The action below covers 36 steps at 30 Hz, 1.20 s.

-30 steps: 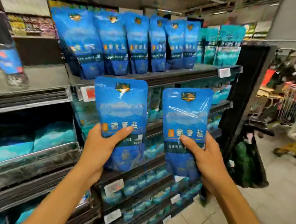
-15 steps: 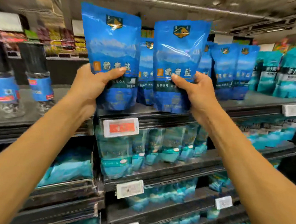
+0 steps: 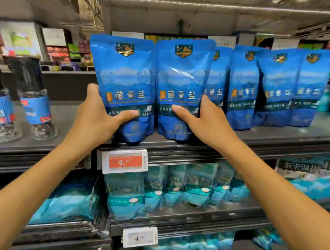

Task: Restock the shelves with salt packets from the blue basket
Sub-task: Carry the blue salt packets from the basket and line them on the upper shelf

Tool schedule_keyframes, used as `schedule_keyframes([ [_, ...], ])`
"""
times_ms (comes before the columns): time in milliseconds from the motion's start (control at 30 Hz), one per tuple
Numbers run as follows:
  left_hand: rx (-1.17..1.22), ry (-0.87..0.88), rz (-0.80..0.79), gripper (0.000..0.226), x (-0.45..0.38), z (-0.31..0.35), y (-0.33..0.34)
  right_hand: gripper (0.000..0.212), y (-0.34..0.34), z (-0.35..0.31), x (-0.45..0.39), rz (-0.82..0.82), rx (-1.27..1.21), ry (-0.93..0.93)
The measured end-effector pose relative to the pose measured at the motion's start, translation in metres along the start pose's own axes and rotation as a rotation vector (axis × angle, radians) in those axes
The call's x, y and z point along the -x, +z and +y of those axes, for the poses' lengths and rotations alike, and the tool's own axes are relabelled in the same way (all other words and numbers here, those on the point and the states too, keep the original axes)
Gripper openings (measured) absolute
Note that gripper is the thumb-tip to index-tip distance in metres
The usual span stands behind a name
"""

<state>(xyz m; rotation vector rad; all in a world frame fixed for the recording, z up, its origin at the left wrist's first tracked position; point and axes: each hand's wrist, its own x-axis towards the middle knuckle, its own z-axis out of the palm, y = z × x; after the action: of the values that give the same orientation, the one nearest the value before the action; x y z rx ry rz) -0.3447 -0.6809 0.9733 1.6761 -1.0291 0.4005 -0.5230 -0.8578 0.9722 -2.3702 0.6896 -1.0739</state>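
Both forearms reach up from the bottom of the view toward the top shelf [image 3: 276, 136]. The left hand [image 3: 96, 116] grasps the left salt packet [image 3: 124, 86], thumb laid across its lower front and the other fingers wrapped round its left edge. The right hand [image 3: 205, 121] grasps the right salt packet [image 3: 182, 87] the same way, mirrored: thumb on the front, fingers behind the right edge.

Half a second ago the two packets were held up in the air in front of the shelf; a second ago they were lower still, at chest height. Now they have come down so that their bottom edges sit at the front lip of the top shelf, upright and side by side, touching each other. Whether their full weight already rests on the board I cannot tell. In my judgement the placing step is nearly done and only the letting go is left.

Just behind and to the right stands the row of matching packets [image 3: 276, 87], so the new pair joins the front of that row. A red price tag [image 3: 124, 161] hangs on the shelf edge right below the left packet. Further left on the same level stand two grinder bottles [image 3: 37, 100]. The shelf beneath holds teal packets [image 3: 175, 184]. The blue basket is not in view
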Motion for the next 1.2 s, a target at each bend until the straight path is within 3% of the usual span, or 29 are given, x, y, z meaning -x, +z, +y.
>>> schedule_keyframes([
  [67, -0.169, -0.065, -0.018, 0.084, 0.003, -0.001, -0.006, 0.083, -0.002, 0.001, 0.002, 0.025, 0.059, 0.009],
  [167, -0.312, -0.057, -0.075, 0.095, 0.004, -0.005, -0.012, 0.067, 0.002, 0.004, 0.001, 0.081, -0.021, -0.04],
  [333, -0.278, -0.013, -0.056, 0.093, 0.002, -0.001, -0.01, 0.058, 0.011, 0.006, -0.002, 0.097, -0.072, -0.105],
  [500, -0.167, -0.101, -0.079, 0.081, 0.003, -0.01, -0.012, 0.057, 0.017, 0.009, -0.001, 0.138, -0.091, -0.124],
  [667, -0.076, -0.121, -0.106, 0.094, 0.007, -0.018, -0.012, 0.061, 0.015, 0.01, 0.002, 0.174, -0.073, -0.14],
  [767, -0.11, -0.076, -0.074, 0.092, 0.011, -0.022, -0.011, 0.06, 0.014, 0.008, 0.005, 0.224, -0.084, -0.153],
  [900, -0.148, -0.059, -0.065, 0.106, 0.014, -0.019, -0.011, 0.059, 0.015, 0.008, 0.007, 0.269, -0.075, -0.165],
  [1200, -0.136, -0.019, 0.086, 0.061, 0.022, -0.014, -0.01, 0.055, 0.013, 0.005, 0.01, 0.347, -0.219, -0.121],
])
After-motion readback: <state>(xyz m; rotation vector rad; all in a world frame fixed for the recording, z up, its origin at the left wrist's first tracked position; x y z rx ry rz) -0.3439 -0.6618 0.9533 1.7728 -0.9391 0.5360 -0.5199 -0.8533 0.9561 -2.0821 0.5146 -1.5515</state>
